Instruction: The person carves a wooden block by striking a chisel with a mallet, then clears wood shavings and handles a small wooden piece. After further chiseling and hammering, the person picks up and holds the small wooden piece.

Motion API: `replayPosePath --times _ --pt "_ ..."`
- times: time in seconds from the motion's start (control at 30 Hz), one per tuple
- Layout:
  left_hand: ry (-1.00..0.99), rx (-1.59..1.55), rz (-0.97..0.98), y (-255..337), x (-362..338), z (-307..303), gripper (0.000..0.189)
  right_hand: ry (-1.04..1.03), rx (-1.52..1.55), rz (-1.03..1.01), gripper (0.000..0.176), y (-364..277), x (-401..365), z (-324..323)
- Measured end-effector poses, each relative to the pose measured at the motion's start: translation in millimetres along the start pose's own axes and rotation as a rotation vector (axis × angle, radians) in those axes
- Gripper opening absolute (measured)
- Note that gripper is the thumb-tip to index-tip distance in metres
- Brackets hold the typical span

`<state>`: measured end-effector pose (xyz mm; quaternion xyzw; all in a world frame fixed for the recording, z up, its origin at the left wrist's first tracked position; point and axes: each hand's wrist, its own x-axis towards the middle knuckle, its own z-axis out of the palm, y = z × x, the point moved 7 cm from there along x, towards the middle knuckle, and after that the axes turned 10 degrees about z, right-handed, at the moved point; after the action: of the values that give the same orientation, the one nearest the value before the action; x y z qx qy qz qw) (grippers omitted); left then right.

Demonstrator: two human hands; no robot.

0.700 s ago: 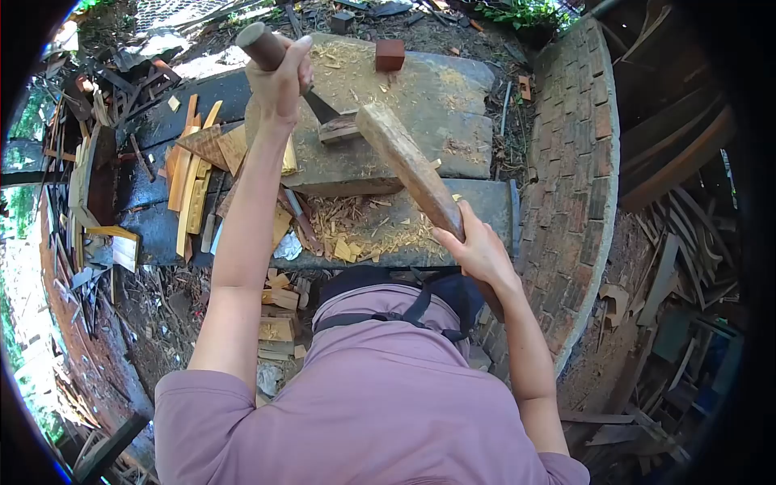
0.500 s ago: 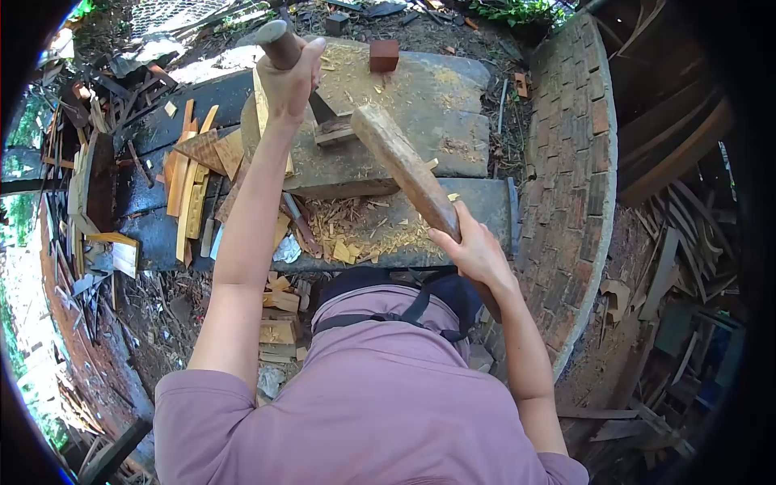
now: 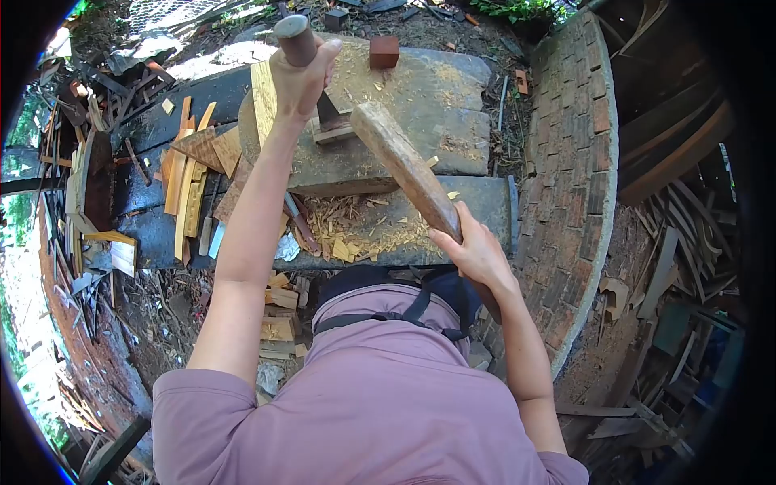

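"Left hand (image 3: 301,90) gripped the chisel (image 3: 297,47), its blade down at a small block (image 3: 333,135) on the thick slab (image 3: 347,174)."

"Right hand (image 3: 480,252) was wrapped round the club (image 3: 408,168) (solid wood, so probably stiff and heavy), sensibly near its lower end."

"What was hidden?"

"Fingers hid the chisel's middle; its cutting edge was unclear."

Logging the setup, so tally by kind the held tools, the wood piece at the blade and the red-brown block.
Chisel: 1, in the left hand
Wooden club: 1, in the right hand
Wood piece at the blade: 1
Red-brown block: 1
Total: 4
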<state>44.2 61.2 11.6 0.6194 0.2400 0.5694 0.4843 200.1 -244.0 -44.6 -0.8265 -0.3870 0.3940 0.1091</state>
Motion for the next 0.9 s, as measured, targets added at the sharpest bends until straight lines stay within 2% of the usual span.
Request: replayPosePath --times 0.07,0.2,0.33,0.37,0.4,0.47,0.5,0.53,0.6,0.67,0.73,0.8,0.87,0.9 --pt "-0.010 0.011 0.009 -2 -3 2 0.021 -0.211 0.174 0.180 0.067 -6 -7 -2" --pt "-0.014 0.041 0.021 -3 0 -1 0.020 -0.183 0.359 0.153 0.057 -22 -17 -25" --pt "-0.011 0.059 -0.008 -5 1 0 0.019 0.076 0.579 -0.149 0.042 -91 -52 -94" --pt "-0.030 0.051 0.007 -4 0 1 0.019 0.173 0.542 -0.358 0.044 -107 -57 -108" --pt "-0.039 0.045 0.010 -3 -1 4 0.019 0.184 0.546 -0.355 0.044 -116 -58 -112" --pt "-0.025 0.054 0.021 -2 -2 3 0.018 0.336 0.425 -0.498 0.043 -145 -68 -120" --pt "-0.045 0.119 0.005 -6 -3 -1 0.016 0.359 0.282 -0.530 0.043 -152 -62 -118" --pt "-0.047 0.119 0.012 -9 -5 0 0.016 0.364 0.284 -0.535 0.043 -153 -55 -119" --pt "0.029 0.039 0.091 -7 -8 2 0.016 0.244 -0.082 -0.344 0.045 -145 -35 -108" --pt "0.022 0.009 0.107 -9 -5 -2 0.016 0.227 -0.024 -0.431 0.044 -156 -44 -119" --pt "-0.073 0.152 0.061 -18 -8 -3 0.017 0.308 0.211 -0.570 0.042 -163 -59 -129" --pt "-0.095 0.141 0.054 -20 -10 -1 0.016 0.371 0.275 -0.608 0.043 -167 -60 -127" --pt "-0.055 0.131 0.066 -13 -9 2 0.016 0.287 0.047 -0.376 0.045 -152 -40 -110" --pt "-0.065 0.127 0.079 -9 -7 5 0.016 0.233 0.003 -0.365 0.047 -148 -32 -108"
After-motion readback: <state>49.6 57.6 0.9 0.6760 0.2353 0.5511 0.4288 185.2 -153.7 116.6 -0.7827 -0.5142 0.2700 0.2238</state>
